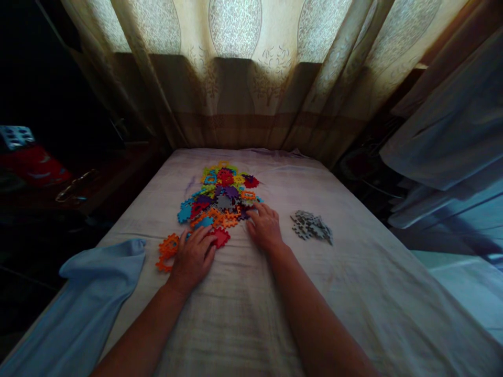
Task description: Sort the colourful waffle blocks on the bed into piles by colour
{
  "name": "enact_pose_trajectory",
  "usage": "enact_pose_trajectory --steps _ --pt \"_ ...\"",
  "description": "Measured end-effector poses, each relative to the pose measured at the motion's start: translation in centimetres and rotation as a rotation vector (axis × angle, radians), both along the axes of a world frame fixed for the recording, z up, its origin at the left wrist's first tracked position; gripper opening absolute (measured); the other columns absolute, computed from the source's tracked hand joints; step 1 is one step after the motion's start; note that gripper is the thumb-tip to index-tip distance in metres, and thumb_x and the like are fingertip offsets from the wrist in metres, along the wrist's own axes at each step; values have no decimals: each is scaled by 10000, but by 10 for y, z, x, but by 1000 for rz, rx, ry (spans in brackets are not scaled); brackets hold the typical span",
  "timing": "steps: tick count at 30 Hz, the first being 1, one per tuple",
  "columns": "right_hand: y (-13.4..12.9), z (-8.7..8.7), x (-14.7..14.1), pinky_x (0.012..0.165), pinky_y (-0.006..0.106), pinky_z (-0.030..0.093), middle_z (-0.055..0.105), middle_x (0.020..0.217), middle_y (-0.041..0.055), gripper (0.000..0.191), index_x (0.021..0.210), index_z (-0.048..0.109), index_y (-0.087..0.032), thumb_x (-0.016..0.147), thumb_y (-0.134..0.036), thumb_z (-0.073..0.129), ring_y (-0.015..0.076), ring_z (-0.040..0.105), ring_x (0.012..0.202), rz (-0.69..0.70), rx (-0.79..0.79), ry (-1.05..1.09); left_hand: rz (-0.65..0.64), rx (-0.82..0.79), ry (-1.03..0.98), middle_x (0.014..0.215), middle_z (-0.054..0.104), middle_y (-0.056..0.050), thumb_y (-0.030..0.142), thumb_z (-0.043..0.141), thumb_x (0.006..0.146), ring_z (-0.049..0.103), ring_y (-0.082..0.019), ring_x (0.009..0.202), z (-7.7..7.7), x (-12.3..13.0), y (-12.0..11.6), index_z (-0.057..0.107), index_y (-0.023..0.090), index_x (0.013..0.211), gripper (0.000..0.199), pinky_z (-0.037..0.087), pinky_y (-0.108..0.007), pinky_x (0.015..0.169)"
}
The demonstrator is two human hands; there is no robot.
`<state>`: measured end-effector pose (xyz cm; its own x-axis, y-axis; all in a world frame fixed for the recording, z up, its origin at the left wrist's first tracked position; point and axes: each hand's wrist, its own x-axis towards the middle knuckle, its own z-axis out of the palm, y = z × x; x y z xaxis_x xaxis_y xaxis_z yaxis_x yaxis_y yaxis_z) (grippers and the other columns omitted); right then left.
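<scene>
A heap of colourful interlocking plastic pieces (223,201) lies on the pale cloth. My left hand (193,257) rests at its near left edge, fingers apart, beside a red piece (220,237) and some orange pieces (168,244). At the heap's right edge is my right hand (264,225), its fingertips touching pieces near a dark purple one; whether it grips any of them is too small to tell. To the right of that hand, a separate pile of grey pieces (312,226) lies apart from the coloured heap.
The pieces lie on a cloth-covered surface (243,324). Light blue fabric (94,293) hangs over its left side. A patterned curtain (236,94) stands behind, a dark side table with a red item (33,167) is at left, and draped cloths (444,125) hang at right.
</scene>
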<state>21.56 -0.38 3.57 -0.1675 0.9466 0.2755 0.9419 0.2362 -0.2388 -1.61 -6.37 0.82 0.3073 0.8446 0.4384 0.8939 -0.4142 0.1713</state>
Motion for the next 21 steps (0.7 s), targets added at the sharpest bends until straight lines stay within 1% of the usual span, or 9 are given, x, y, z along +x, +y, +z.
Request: enact_pose_trajectory --steps 6,10,14,17,19,21 --pt "4 -9 0 1133 509 262 430 1558 110 386 1282 650 -222 920 -292 532 307 320 1443 -15 -6 -29 -4 18 -7 1343 649 -111 285 464 947 578 -299 1264 0 1 -1 674 226 1104 268 315 -595 1124" --pt "9 -13 -2 1149 531 236 429 1564 96 391 1286 637 -211 921 -296 526 309 297 1456 0 -14 -27 3 13 -11 1353 642 -112 284 461 951 573 -299 1269 1 2 -2 674 226 1100 266 308 -597 1129" --pt "10 -10 -3 1155 525 230 508 1503 100 398 1291 638 -201 912 -273 541 299 370 1410 13 8 24 -2 14 0 1358 638 -112 295 455 956 571 -302 1271 0 1 -1 673 226 1116 279 310 -602 1127" --pt "10 -5 -1 1149 509 251 583 1431 95 364 1250 670 -214 908 -263 555 286 447 1349 22 85 101 -10 19 11 1357 639 -113 300 456 958 573 -304 1270 0 0 -1 671 221 1115 278 317 -601 1121" --pt "11 -2 1 1132 489 295 633 1369 86 327 1198 701 -227 904 -256 560 272 506 1295 30 146 168 -9 17 10 1358 639 -112 301 457 957 573 -299 1270 0 0 -1 672 224 1116 279 321 -591 1122" --pt "14 0 6 1085 444 374 682 1288 82 284 1118 733 -233 899 -245 552 250 577 1211 41 198 256 -7 9 5 1355 641 -110 304 457 953 575 -294 1267 0 0 -1 674 228 1115 281 324 -584 1124"
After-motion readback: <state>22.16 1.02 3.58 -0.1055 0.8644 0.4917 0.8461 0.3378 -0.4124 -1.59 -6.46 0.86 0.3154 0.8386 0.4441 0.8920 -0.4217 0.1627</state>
